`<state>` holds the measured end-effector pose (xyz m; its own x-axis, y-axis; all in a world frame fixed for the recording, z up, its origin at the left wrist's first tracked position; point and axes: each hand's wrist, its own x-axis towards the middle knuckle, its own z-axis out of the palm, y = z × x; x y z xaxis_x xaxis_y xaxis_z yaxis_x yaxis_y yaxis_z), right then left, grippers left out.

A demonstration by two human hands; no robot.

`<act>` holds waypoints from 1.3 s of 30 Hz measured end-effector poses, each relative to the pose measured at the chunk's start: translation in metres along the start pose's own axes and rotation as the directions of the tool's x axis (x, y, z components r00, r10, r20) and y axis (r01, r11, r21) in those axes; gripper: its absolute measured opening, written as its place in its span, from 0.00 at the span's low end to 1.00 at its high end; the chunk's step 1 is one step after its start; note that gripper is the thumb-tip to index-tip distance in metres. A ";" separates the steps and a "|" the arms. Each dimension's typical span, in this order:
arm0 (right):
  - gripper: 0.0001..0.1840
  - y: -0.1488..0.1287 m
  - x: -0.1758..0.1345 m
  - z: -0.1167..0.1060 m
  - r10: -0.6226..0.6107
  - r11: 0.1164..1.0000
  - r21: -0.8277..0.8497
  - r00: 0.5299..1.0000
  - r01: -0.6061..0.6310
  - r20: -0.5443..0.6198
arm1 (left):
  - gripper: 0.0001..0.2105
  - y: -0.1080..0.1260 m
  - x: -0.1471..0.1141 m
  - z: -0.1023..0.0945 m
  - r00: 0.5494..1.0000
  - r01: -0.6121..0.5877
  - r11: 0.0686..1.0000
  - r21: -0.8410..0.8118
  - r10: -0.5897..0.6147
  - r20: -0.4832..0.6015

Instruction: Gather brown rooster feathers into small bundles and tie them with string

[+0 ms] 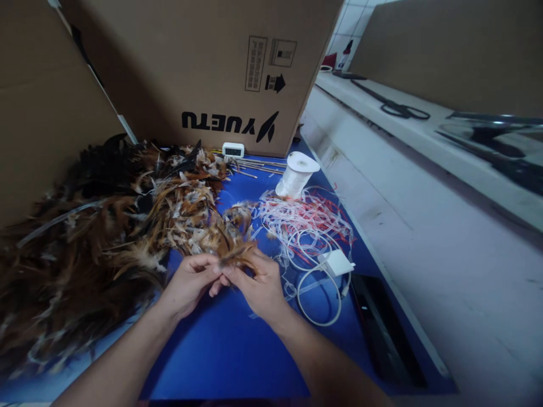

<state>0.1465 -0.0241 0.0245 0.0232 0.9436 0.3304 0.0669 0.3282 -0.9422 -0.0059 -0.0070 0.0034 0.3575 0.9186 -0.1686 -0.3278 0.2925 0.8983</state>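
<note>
Over the blue table, my left hand (195, 282) and my right hand (258, 280) meet, thumbs and fingers pinched together. Between them is a small bunch of brown feathers (237, 255), its tips fanning up and to the right. Both hands are closed on it; the lower ends of the feathers are hidden by my fingers. Just beyond and to the left lies a large heap of brown, black and pale feathers (169, 209). A small separate tuft of feathers (240, 215) rests past my fingertips.
A white ribbon spool (296, 175) stands behind tangled clear and red strips (305, 217). Nearby lie a white charger (337, 263) with its cable and a dark flat device (386, 328). A small digital display (233, 150) sits before a cardboard box (203, 68). Scissors (399, 107) lie on the right ledge.
</note>
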 end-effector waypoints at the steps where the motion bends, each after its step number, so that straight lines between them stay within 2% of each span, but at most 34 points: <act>1: 0.07 -0.001 0.000 0.000 0.007 1.000 0.015 1.000 -0.007 -0.001 | 0.13 -0.001 0.000 -0.001 1.000 -0.018 1.000 0.004 0.018 0.004; 12: 0.10 -0.003 0.000 0.001 0.023 0.997 0.072 1.000 -0.023 0.000 | 0.13 -0.006 0.002 -0.004 0.991 -0.130 0.988 0.082 0.133 -0.027; 18: 0.08 0.003 -0.002 0.002 0.031 0.997 0.075 0.999 -0.030 -0.013 | 0.12 -0.004 0.004 -0.006 0.976 -0.216 0.966 0.142 0.219 -0.004; 24: 0.10 0.003 0.001 0.000 -0.012 0.998 0.060 1.000 0.011 0.006 | 0.10 -0.002 0.004 -0.007 0.974 -0.222 0.968 0.113 0.227 -0.031; 29: 0.05 0.009 0.010 -0.009 0.033 0.995 0.100 0.998 -0.028 -0.052 | 0.10 0.005 0.001 -0.007 0.970 -0.225 0.971 0.077 0.231 -0.080; 33: 0.06 0.020 0.017 -0.019 0.134 0.991 0.031 0.985 -0.131 -0.109 | 0.12 0.014 0.000 -0.009 0.950 -0.270 0.961 0.064 0.277 -0.143; 36: 0.04 0.028 0.019 -0.023 0.151 0.982 -0.107 0.988 -0.152 -0.018 | 0.13 0.022 0.000 -0.012 0.933 -0.313 0.949 0.036 0.315 -0.174; 39: 0.04 0.030 0.018 -0.025 0.089 0.938 -0.345 0.989 -0.042 0.121 | 0.11 0.026 0.002 -0.014 0.904 -0.396 0.918 -0.032 0.383 -0.188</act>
<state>0.1735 0.0013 0.0035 -0.0921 0.9673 0.2363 0.4061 0.2531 -0.8780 -0.0264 0.0061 0.0209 0.0330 0.9928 0.1154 -0.4702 -0.0865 0.8783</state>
